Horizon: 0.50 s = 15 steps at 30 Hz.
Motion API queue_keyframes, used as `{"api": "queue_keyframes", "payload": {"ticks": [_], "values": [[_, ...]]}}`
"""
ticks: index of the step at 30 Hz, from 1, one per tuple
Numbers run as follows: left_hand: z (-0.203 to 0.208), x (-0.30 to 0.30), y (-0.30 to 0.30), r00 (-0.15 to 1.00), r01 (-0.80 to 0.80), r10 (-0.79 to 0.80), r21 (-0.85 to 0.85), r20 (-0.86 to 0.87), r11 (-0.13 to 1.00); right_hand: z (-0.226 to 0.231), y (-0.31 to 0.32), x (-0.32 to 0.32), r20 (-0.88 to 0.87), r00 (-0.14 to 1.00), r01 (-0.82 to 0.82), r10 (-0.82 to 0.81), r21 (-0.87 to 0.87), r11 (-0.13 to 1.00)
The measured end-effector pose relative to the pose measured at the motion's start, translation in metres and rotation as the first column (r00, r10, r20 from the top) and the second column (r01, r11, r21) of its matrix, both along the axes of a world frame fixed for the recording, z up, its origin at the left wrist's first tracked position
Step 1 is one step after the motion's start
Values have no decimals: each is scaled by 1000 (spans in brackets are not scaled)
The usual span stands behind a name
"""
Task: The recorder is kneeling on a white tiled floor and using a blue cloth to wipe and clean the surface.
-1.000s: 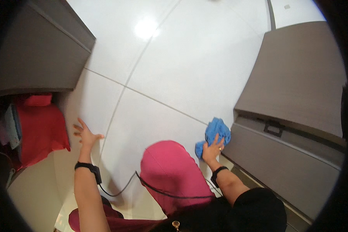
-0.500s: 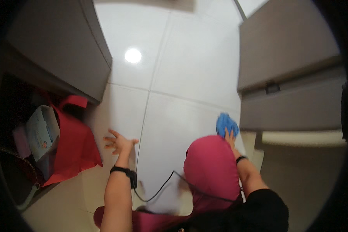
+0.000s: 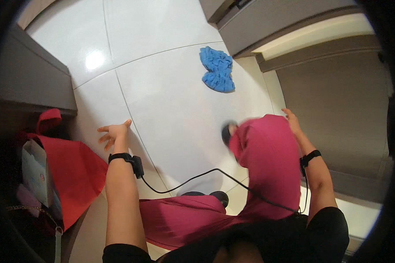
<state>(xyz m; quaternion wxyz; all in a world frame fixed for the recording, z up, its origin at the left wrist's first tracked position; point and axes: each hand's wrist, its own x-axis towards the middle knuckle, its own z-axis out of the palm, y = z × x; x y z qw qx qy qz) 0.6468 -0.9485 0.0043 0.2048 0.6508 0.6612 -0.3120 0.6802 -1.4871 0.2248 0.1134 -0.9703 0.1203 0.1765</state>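
Observation:
A crumpled blue cloth (image 3: 218, 72) lies on the white tiled floor (image 3: 162, 87), beyond my knees and touched by neither hand. My left hand (image 3: 115, 133) is empty, its fingers spread in the air over the tiles, near a red bag (image 3: 77, 173). To the right of my raised knee, my right hand (image 3: 293, 121) is apart from the cloth, beside the grey cabinet front. Its visible fingers are stretched out and hold nothing; the knee hides part of it. A black band with a cable circles each wrist.
Grey cabinet fronts (image 3: 338, 101) line the right side, with a pale strip between panels. At left stands another grey cabinet (image 3: 35, 74). Inside the red bag is a white box (image 3: 36, 168). The black cable (image 3: 197, 177) loops across my bent legs in magenta trousers (image 3: 267, 162).
My right hand has let go of the blue cloth and drawn back to the right of my knee. The view has turned and shifted; my left hand stays spread.

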Motion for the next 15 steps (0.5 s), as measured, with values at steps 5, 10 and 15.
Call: {"api": "queue_keyframes", "payload": {"ticks": [5,10,15], "values": [[-35,-8,21,967,153,-165,-77,-195,985,-46,9,43,208,962,-156,175,-102,982],[-13,-10,10,983,-85,68,94,171,992,-139,117,141,192,898,-384,395,-93,918],[-31,-3,-4,971,-97,65,127,231,987,-206,161,175,86,962,-250,260,-108,962]]}}
